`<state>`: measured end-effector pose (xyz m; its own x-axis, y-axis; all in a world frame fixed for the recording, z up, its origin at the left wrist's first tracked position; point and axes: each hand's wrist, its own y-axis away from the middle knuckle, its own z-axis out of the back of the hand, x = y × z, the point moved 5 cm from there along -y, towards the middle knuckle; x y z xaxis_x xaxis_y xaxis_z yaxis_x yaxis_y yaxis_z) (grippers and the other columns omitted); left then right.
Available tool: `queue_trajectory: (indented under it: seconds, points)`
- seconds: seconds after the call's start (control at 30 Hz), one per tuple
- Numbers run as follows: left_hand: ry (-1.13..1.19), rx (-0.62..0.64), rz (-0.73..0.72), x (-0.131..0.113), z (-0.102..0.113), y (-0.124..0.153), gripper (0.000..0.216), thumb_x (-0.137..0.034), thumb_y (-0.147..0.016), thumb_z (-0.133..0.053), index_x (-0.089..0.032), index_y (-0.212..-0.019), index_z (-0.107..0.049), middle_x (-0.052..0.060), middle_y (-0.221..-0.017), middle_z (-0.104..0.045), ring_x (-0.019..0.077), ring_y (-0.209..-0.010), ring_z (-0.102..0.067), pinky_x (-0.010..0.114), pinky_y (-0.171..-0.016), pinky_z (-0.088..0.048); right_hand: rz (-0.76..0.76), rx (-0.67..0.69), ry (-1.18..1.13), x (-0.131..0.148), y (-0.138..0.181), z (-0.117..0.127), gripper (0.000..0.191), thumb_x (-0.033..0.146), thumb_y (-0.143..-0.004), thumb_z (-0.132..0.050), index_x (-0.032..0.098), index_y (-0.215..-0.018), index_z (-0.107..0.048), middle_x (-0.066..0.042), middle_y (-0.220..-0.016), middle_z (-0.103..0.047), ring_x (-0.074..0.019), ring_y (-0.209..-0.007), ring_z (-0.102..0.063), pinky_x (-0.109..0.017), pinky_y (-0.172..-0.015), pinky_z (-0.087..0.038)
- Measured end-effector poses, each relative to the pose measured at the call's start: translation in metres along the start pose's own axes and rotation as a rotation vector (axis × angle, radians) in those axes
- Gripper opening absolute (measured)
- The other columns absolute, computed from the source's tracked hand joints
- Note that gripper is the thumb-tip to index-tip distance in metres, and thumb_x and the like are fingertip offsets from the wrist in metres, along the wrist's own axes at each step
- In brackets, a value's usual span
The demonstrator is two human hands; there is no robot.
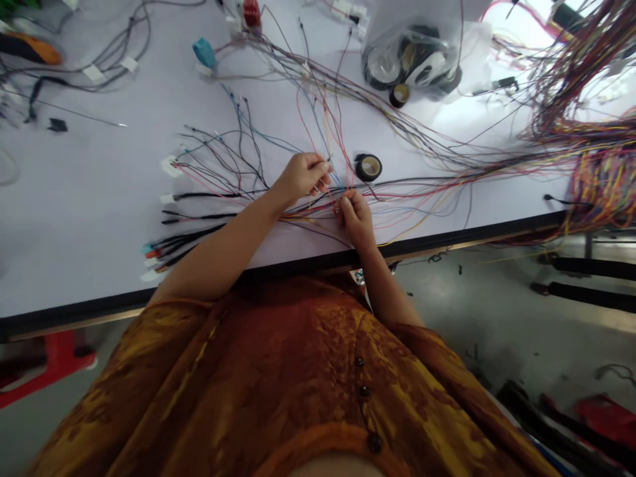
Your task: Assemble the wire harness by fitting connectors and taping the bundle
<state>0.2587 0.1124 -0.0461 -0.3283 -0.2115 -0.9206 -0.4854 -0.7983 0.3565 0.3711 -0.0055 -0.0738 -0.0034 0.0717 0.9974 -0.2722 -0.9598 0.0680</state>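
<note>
My left hand (304,177) is closed in a pinch, and the tip of a thin wire shows at its thumb and forefinger. Just right of it and nearer the table edge, my right hand (356,217) has its fingers closed on thin wires, among them red and blue ones. Both hands are over a wire harness (422,179) of many coloured strands that runs across the table. A roll of black tape (368,179) lies close behind my right hand. Loose wire ends (213,142) fan out left of my hands. The fingers partly hide what they grip.
Black-sleeved branches with connectors (183,242) lie by the table's front edge (447,240). Further back are a plastic bag (412,26) of tape rolls, a small tape roll (393,97) and a blue connector (204,53). A thick wire bundle (561,99) hangs over the right side.
</note>
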Motion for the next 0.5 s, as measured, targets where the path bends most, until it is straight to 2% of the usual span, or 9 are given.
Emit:
queue_trajectory:
  seconds: [0.1, 0.17, 0.23, 0.3, 0.37, 0.43, 0.5]
  points:
    - [-0.292, -0.108, -0.082, 0.0, 0.016, 0.01, 0.015, -0.014, -0.089, -0.058, -0.017, -0.074, -0.06, 0.005, -0.07, -0.066, 0.0175, -0.068, -0.065, 0.029, -0.066, -0.051, 0.002, -0.06, 0.03, 0.0, 0.002, 0.001, 0.045, 0.07, -0.092, -0.053, 0.025, -0.086, -0.048, 0.005, -0.067, -0.05, -0.0076, -0.043, -0.04, -0.026, -0.041, -0.031]
    - [-0.505, -0.2, -0.147, -0.003, 0.025, 0.024, 0.015, -0.018, -0.085, -0.067, -0.017, -0.072, -0.059, 0.008, -0.074, -0.065, 0.0266, -0.089, -0.069, 0.035, -0.079, -0.052, 0.001, -0.074, 0.059, 0.003, 0.003, 0.0, 0.046, 0.07, -0.092, -0.052, 0.025, -0.085, -0.048, 0.005, -0.064, -0.05, -0.0077, -0.042, -0.04, -0.026, -0.04, -0.03]
    - [-0.627, -0.236, -0.209, -0.008, 0.027, 0.04, 0.012, -0.024, -0.084, -0.071, -0.017, -0.081, -0.062, 0.011, -0.087, -0.067, 0.0335, -0.109, -0.065, 0.04, -0.09, -0.05, 0.018, -0.077, 0.102, 0.011, 0.002, 0.001, 0.045, 0.07, -0.093, -0.053, 0.025, -0.084, -0.049, 0.006, -0.06, -0.049, -0.0076, -0.04, -0.039, -0.025, -0.04, -0.029]
    - [-0.695, -0.149, -0.326, -0.015, 0.018, 0.055, 0.015, -0.025, -0.085, -0.072, -0.019, -0.097, -0.064, 0.012, -0.105, -0.067, 0.0339, -0.12, -0.06, 0.041, -0.096, -0.049, 0.039, -0.068, 0.159, 0.021, 0.001, 0.001, 0.044, 0.067, -0.095, -0.052, 0.025, -0.082, -0.051, 0.007, -0.055, -0.046, -0.0075, -0.039, -0.039, -0.024, -0.04, -0.029]
    - [-0.776, 0.001, -0.464, -0.019, 0.003, 0.065, 0.025, -0.02, -0.086, -0.069, -0.02, -0.11, -0.063, 0.011, -0.117, -0.066, 0.0313, -0.122, -0.058, 0.04, -0.099, -0.048, 0.05, -0.048, 0.211, 0.032, -0.002, 0.001, 0.041, 0.062, -0.096, -0.053, 0.025, -0.081, -0.052, 0.008, -0.051, -0.043, -0.0077, -0.038, -0.039, -0.024, -0.041, -0.03]
    - [-0.85, 0.112, -0.526, -0.017, -0.008, 0.067, 0.022, -0.015, -0.089, -0.061, -0.019, -0.111, -0.064, 0.012, -0.117, -0.067, 0.0298, -0.117, -0.061, 0.04, -0.097, -0.048, 0.043, -0.028, 0.241, 0.041, -0.005, 0.001, 0.038, 0.057, -0.097, -0.055, 0.024, -0.079, -0.052, 0.008, -0.05, -0.042, -0.0077, -0.039, -0.039, -0.023, -0.042, -0.03]
    - [-0.869, 0.153, -0.513, -0.01, -0.011, 0.063, 0.017, -0.015, -0.093, -0.052, -0.018, -0.104, -0.065, 0.013, -0.108, -0.068, 0.0296, -0.109, -0.065, 0.041, -0.092, -0.049, 0.031, -0.017, 0.251, 0.045, -0.008, 0.002, 0.034, 0.052, -0.098, -0.058, 0.024, -0.078, -0.052, 0.008, -0.052, -0.043, -0.0072, -0.04, -0.04, -0.023, -0.042, -0.03]
